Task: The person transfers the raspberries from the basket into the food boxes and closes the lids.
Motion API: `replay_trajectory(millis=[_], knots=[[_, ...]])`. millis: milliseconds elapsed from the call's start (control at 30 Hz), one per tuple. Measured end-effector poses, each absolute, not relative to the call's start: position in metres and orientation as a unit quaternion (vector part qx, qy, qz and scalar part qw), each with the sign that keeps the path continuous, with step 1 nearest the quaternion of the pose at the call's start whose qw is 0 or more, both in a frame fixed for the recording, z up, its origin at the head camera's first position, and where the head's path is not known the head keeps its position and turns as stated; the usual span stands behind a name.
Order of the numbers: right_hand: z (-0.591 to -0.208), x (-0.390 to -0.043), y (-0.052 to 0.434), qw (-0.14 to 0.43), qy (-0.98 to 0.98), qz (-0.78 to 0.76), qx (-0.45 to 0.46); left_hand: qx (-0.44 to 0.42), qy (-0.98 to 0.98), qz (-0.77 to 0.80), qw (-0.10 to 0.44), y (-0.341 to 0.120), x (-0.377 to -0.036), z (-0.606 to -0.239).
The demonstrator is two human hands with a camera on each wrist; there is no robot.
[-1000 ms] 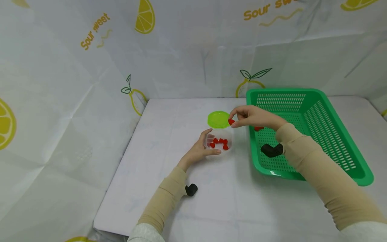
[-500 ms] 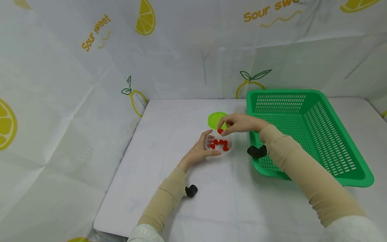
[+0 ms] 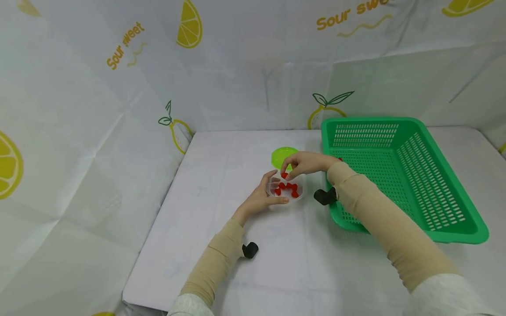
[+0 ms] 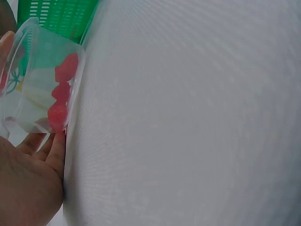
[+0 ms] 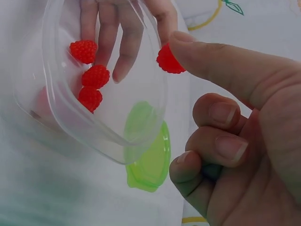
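Note:
My left hand (image 3: 265, 194) grips a clear plastic tub (image 3: 297, 193) that stands on the white table; its fingers (image 5: 117, 33) show through the tub wall. Several red raspberries (image 3: 287, 188) lie in the tub (image 5: 61, 113), and they show red through its side (image 4: 60, 92) in the left wrist view. My right hand (image 3: 291, 170) hovers over the tub's rim and pinches one raspberry (image 5: 169, 60) at its fingertips, just above the opening. The raspberry (image 3: 283, 175) is between the two hands.
A lime green lid (image 3: 281, 155) lies on the table just behind the tub, also seen under it (image 5: 150, 160). A large green basket (image 3: 427, 184) stands to the right, with a red berry (image 3: 339, 159) at its near-left wall. Lemon-print sheets wall in the table.
My right hand has carried the raspberry left and down from the basket side to the tub's opening. The left hand and tub have stayed put.

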State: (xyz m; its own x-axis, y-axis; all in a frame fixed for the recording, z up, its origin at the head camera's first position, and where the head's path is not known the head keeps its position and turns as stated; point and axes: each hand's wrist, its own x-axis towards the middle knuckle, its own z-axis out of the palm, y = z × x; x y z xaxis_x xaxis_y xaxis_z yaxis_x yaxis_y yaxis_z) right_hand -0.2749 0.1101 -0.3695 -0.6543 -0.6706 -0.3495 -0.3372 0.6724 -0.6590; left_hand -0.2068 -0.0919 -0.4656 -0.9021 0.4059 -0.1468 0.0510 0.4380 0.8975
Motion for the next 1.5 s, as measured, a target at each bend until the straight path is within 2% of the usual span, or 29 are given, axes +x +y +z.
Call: replay_trajectory(millis=[400, 1167, 1500], knots=[[-0.382, -0.279, 0.100, 0.326, 0.867, -0.246, -0.285, 0.130, 0.833, 0.508, 0.174, -0.092, -0.207, -0.466], [-0.387, -0.280, 0.099, 0.324, 0.869, -0.228, -0.296, 0.134, 0.829, 0.516, 0.170, -0.093, -0.209, -0.468], [-0.387, -0.279, 0.099, 0.322, 0.870, -0.226, -0.296, 0.128, 0.824, 0.520, 0.186, -0.094, -0.207, -0.466]])
